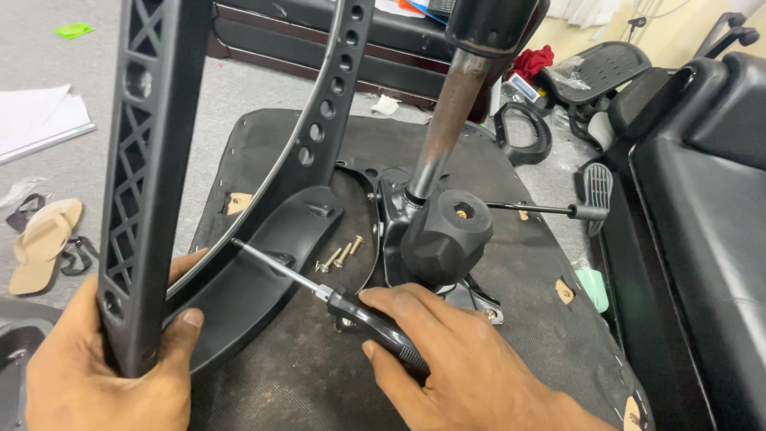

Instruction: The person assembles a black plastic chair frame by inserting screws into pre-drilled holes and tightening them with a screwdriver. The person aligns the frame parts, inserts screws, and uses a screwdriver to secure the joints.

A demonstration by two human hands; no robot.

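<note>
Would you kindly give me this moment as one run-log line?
left hand: grips chair backrest frame | right hand: holds screwdriver, tip at frame bracket | loose screws on seat underside

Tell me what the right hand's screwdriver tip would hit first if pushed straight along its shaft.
The right hand aims the screwdriver up-left. Its tip already sits at the black plastic backrest bracket, near the metal rim; that bracket would likely be met first, though depth is unclear.
</note>
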